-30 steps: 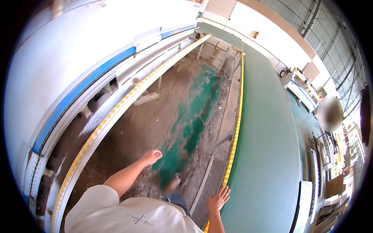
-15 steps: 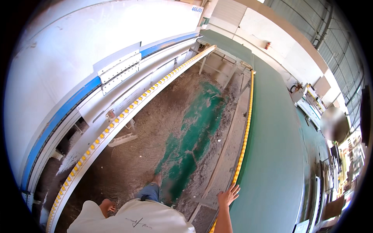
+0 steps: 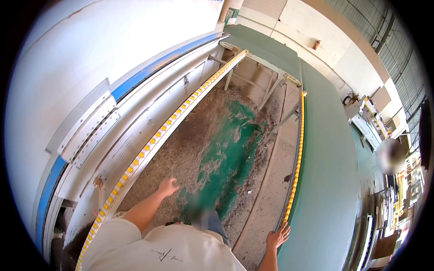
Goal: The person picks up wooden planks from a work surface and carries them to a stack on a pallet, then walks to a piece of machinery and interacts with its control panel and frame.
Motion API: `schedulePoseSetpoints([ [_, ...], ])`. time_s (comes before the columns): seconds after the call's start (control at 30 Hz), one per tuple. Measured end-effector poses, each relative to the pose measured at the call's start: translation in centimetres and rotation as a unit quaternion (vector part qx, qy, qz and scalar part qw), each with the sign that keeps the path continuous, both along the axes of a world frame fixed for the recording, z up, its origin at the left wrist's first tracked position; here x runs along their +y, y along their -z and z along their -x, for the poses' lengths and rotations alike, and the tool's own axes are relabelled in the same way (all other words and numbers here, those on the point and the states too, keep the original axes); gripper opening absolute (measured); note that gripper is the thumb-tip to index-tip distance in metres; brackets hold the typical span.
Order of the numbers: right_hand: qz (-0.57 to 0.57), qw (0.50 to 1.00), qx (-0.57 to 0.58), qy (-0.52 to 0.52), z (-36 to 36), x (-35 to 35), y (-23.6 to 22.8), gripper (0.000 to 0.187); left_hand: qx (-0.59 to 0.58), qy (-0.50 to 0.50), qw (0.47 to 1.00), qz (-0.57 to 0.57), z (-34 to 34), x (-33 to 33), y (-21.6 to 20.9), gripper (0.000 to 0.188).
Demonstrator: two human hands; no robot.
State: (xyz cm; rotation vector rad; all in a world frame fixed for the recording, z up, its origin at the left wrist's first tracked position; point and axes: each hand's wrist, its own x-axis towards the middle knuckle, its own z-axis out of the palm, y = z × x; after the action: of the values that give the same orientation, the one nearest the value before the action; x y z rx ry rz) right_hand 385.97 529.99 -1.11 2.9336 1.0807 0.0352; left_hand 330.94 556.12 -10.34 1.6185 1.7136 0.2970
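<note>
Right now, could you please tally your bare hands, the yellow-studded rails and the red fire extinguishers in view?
Bare hands: 2 (left hand, right hand)
Yellow-studded rails: 2 (left rail, right rail)
Red fire extinguisher: 1
Total: 5

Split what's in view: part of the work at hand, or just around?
At hand:
- right hand, fingers spread at the table edge
- green table
- yellow strip along that edge
- left hand, over the floor, nothing visible in it

Just around:
- left-side rail with yellow pieces, untouched
- brown board
- red object on the wall
</note>
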Motion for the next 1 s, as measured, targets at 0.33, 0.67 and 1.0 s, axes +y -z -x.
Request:
schedulePoseSetpoints([
  [0.33,-0.015,1.000,-0.001,-0.010,-17.7,41.0,-0.2,0.096,0.142,0.036,0.983,0.107,-9.1,29.7,2.9,0.038],
  [0.67,-0.052,0.890,0.316,-0.323,-16.6,94.7,1.6,0.057,0.175,-0.132,0.953,0.210,-14.8,46.4,13.3,0.044],
  [1.0,0.043,0.749,0.316,-0.581,-6.3,141.2,-7.9,0.044,-0.034,-0.245,0.906,0.343,-27.5,70.5,18.6,0.030],
])
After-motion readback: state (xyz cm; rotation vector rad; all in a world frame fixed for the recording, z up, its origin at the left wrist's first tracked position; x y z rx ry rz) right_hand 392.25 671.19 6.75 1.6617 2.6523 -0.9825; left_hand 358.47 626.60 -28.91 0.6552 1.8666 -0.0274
